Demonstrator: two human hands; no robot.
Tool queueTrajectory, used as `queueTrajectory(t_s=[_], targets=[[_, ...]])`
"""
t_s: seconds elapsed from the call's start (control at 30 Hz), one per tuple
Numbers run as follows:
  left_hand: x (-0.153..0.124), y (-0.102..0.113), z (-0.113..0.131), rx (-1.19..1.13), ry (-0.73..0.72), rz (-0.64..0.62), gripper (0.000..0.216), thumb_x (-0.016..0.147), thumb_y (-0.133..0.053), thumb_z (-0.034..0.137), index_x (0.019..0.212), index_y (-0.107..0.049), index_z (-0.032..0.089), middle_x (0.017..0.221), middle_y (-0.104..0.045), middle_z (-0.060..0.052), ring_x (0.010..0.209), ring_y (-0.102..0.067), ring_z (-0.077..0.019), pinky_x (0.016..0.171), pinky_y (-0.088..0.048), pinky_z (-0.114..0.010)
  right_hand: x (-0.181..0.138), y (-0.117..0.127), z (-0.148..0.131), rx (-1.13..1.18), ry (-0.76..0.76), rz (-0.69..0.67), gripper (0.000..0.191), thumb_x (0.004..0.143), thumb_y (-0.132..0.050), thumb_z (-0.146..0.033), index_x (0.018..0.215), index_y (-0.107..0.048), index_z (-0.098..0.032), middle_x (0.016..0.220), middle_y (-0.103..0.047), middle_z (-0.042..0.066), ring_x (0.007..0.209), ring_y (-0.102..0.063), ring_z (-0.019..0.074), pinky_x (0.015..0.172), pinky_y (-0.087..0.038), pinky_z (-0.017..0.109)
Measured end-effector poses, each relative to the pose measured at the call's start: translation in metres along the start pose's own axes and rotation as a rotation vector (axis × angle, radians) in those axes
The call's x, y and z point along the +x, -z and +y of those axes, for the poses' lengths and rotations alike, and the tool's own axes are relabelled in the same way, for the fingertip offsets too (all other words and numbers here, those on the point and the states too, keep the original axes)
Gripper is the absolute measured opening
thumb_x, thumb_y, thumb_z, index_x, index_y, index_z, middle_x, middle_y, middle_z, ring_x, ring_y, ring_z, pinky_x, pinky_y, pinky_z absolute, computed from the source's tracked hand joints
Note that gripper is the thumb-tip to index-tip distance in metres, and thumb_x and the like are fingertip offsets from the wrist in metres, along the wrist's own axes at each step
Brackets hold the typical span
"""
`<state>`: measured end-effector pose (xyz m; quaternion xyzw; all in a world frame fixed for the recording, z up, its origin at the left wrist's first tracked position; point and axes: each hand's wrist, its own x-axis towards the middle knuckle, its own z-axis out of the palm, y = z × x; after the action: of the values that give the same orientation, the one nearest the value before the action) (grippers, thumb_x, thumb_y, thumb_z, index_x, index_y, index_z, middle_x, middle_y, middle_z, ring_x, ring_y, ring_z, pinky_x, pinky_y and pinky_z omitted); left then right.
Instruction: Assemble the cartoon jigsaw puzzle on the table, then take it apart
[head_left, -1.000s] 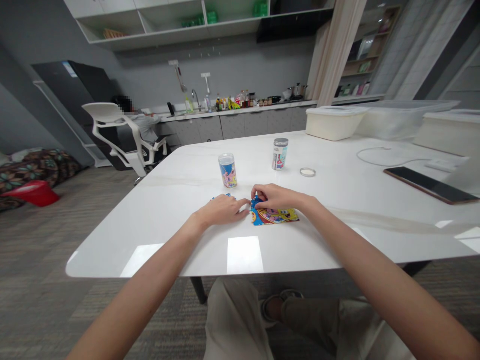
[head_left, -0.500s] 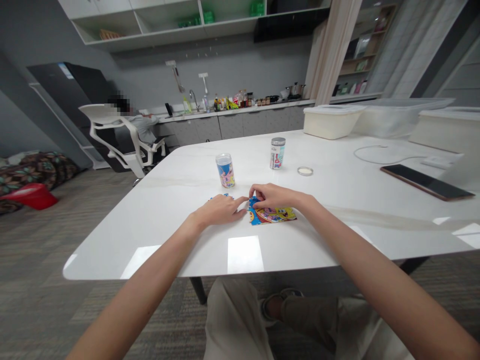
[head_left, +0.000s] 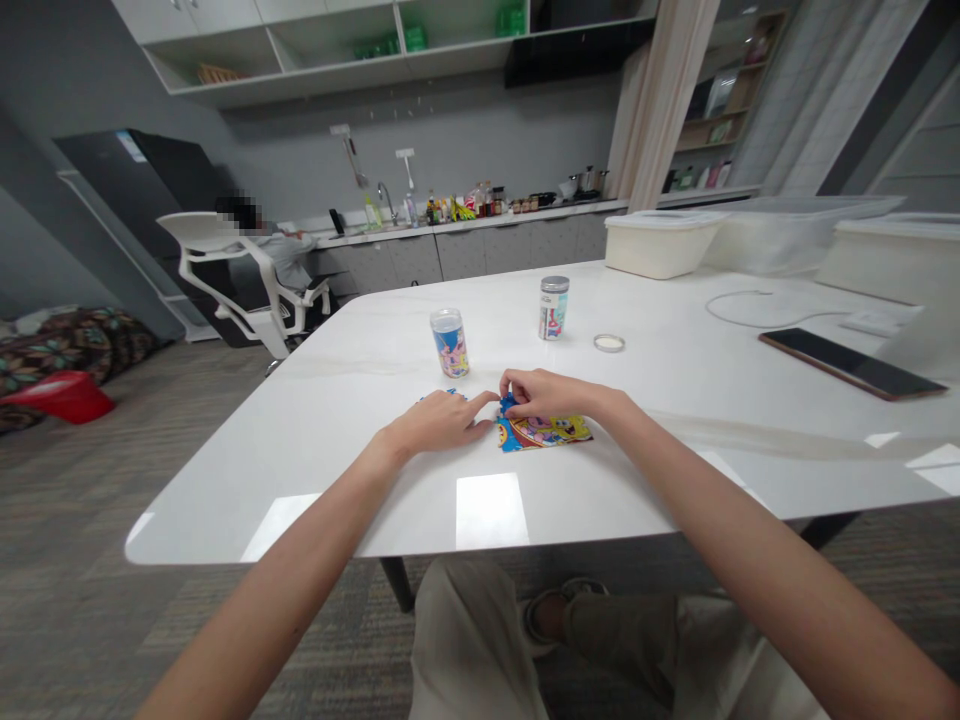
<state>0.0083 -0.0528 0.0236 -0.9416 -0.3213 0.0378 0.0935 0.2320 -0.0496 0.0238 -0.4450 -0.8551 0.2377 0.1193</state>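
A partly assembled cartoon jigsaw puzzle (head_left: 547, 432), blue and yellow, lies on the white table (head_left: 525, 500). My right hand (head_left: 551, 392) rests on its upper left corner with fingers curled and pinched on a blue puzzle piece there. My left hand (head_left: 442, 420) lies just left of the puzzle, fingers extended toward its edge, fingertips meeting those of my right hand. A few loose blue pieces (head_left: 450, 394) peek out behind my left hand.
Two small cartoon-printed canisters (head_left: 450, 343) (head_left: 553, 308) and a round lid (head_left: 609, 343) stand beyond the puzzle. A phone (head_left: 851, 363), a white cable (head_left: 757, 310) and plastic bins (head_left: 660, 243) occupy the right. Another person sits in a white chair (head_left: 240, 270) at the back left.
Both hands stay at the puzzle's left corner with only slight finger shifts. The view has drifted a little.
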Motion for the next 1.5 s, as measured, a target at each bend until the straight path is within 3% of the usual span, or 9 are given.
queueTrajectory(t_s=[0.2, 0.37, 0.57, 0.77, 0.97, 1.27, 1.5], targets=[[0.002, -0.002, 0.002, 0.061, 0.002, 0.051, 0.044, 0.099, -0.035, 0.043, 0.134, -0.046, 0.020, 0.072, -0.070, -0.008, 0.065, -0.067, -0.0241, 0.063, -0.047, -0.032, 0.001, -0.001, 0.004, -0.019, 0.018, -0.007, 0.023, 0.082, -0.063, -0.031, 0.101, -0.056, -0.019, 0.072, -0.059, -0.001, 0.065, -0.054, 0.0150, 0.060, -0.037, 0.024], [0.011, -0.009, 0.011, 0.128, 0.025, 0.112, 0.047, 0.101, -0.025, 0.044, 0.127, -0.050, 0.014, 0.074, -0.071, -0.014, 0.069, -0.069, -0.0279, 0.063, -0.048, -0.034, 0.002, -0.002, 0.003, -0.034, 0.027, -0.001, 0.018, 0.083, -0.061, -0.029, 0.096, -0.061, -0.016, 0.076, -0.062, 0.002, 0.067, -0.055, 0.0150, 0.061, -0.038, 0.024], [0.016, -0.021, 0.010, 0.147, 0.009, 0.199, 0.042, 0.101, -0.030, 0.042, 0.115, -0.059, 0.015, 0.069, -0.071, -0.012, 0.064, -0.069, -0.0258, 0.060, -0.048, -0.032, 0.004, -0.003, 0.003, -0.041, 0.035, 0.002, 0.020, 0.086, -0.059, -0.029, 0.100, -0.064, -0.015, 0.077, -0.065, 0.003, 0.068, -0.058, 0.0145, 0.062, -0.040, 0.023], [0.014, -0.024, 0.015, 0.242, 0.068, 0.235, 0.041, 0.101, -0.034, 0.043, 0.115, -0.061, 0.016, 0.068, -0.071, -0.011, 0.063, -0.070, -0.0247, 0.057, -0.048, -0.030, 0.006, -0.005, 0.005, -0.090, 0.060, 0.048, 0.019, 0.084, -0.059, -0.021, 0.098, -0.068, -0.014, 0.077, -0.067, 0.003, 0.067, -0.058, 0.0142, 0.063, -0.040, 0.022], [0.008, -0.023, 0.021, 0.248, 0.117, 0.226, 0.030, 0.099, -0.040, 0.029, 0.122, -0.057, 0.019, 0.071, -0.071, -0.010, 0.064, -0.070, -0.0245, 0.060, -0.049, -0.031, 0.009, -0.003, 0.008, -0.096, 0.111, 0.048, 0.018, 0.083, -0.059, -0.021, 0.094, -0.070, -0.013, 0.066, -0.064, 0.001, 0.063, -0.056, 0.0140, 0.062, -0.040, 0.023], [0.001, -0.023, 0.024, 0.173, 0.316, 0.297, 0.034, 0.101, -0.031, 0.029, 0.108, -0.059, 0.013, 0.071, -0.070, -0.014, 0.066, -0.070, -0.0279, 0.059, -0.050, -0.033, 0.016, -0.004, 0.007, -0.063, 0.233, 0.239, 0.017, 0.084, -0.055, -0.017, 0.091, -0.070, -0.013, 0.061, -0.054, -0.003, 0.058, -0.046, 0.0103, 0.059, -0.033, 0.021], [0.001, -0.029, 0.016, 0.103, 0.359, 0.305, 0.027, 0.099, -0.034, 0.025, 0.107, -0.058, 0.015, 0.079, -0.072, -0.014, 0.070, -0.071, -0.0270, 0.063, -0.051, -0.034, 0.016, -0.006, -0.004, -0.091, 0.246, 0.252, 0.017, 0.083, -0.054, -0.012, 0.091, -0.069, -0.013, 0.068, -0.059, -0.001, 0.061, -0.047, 0.0101, 0.062, -0.033, 0.021]])
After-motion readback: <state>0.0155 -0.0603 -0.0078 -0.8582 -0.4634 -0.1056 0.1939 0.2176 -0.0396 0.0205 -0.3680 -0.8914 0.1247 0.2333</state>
